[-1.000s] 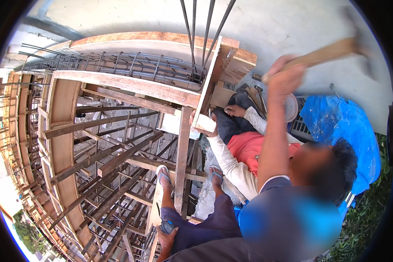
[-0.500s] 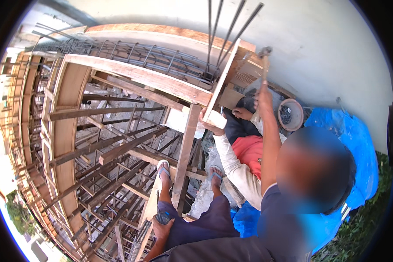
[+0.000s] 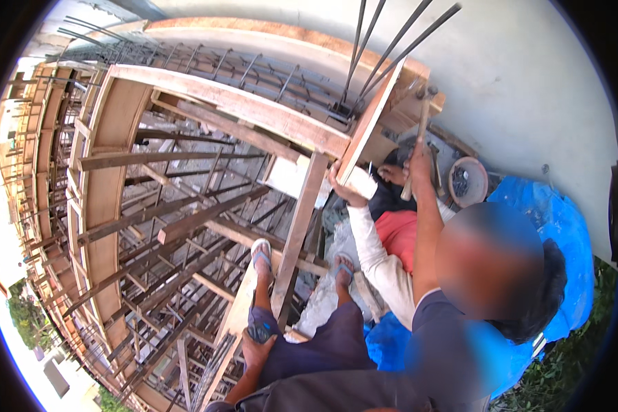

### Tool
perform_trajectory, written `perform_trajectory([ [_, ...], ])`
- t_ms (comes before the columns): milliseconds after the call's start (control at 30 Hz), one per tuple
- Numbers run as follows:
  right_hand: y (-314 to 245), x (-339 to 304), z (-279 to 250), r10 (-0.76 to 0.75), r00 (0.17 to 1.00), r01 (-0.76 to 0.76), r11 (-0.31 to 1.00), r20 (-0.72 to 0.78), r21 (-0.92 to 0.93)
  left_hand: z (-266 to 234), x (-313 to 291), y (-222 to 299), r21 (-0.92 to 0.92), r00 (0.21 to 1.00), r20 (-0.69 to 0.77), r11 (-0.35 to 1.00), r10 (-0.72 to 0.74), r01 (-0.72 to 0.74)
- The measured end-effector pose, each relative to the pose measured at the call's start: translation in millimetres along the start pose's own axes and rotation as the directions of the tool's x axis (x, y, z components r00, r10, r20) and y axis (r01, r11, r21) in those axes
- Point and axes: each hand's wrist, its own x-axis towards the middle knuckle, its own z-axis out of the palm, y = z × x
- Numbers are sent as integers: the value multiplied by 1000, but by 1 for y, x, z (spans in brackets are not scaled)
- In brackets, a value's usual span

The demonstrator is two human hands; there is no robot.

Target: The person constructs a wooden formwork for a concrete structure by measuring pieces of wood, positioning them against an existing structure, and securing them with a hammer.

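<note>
My right hand [image 3: 419,165] is closed round the wooden handle of a hammer [image 3: 424,123]. The hammer's head is up beside the formwork corner. My left hand [image 3: 256,351], low by my left thigh, holds a small dark rounded tape measure [image 3: 259,332]. A co-worker in a red top with white sleeves sits to my right, head blurred. That person's left hand [image 3: 348,187] grips the near end of an upright board [image 3: 371,130]. Their other hand [image 3: 393,174] is close to my hammer hand; a thin metal piece [image 3: 371,167] shows nearby.
A steel bar cage [image 3: 254,75] lies inside the long timber formwork [image 3: 233,103], with bars [image 3: 405,48] sticking up. Timber props [image 3: 199,220] cross over a drop on the left. A bucket [image 3: 468,182] and blue tarp [image 3: 563,233] are at right, under a pale wall [image 3: 529,89].
The whole view has shifted slightly. The hammer sits a little lower against the formwork corner. My left hand still holds the tape measure, and the co-worker's left hand stays on the board.
</note>
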Motion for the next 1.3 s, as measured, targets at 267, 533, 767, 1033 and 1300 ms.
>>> perform_trajectory([
  [267,-70,-59,0,-64,998,64,996,-4,64,2,-1,4,24,999,-47,999,28,-27],
  [533,-96,-62,-16,-753,534,800,597,-385,-58,6,6,9,89,996,-63,994,64,-58],
  [767,12,22,-15,-24,996,7,982,-88,-189,-7,-3,5,-1,1000,8,1000,18,-18],
  [1033,-27,-12,-9,19,999,-22,998,43,64,11,-1,-6,69,988,-115,993,104,-96],
  [1300,-1,18,-3,-707,651,599,702,-275,-385,20,9,-10,31,988,-145,998,49,-45],
])
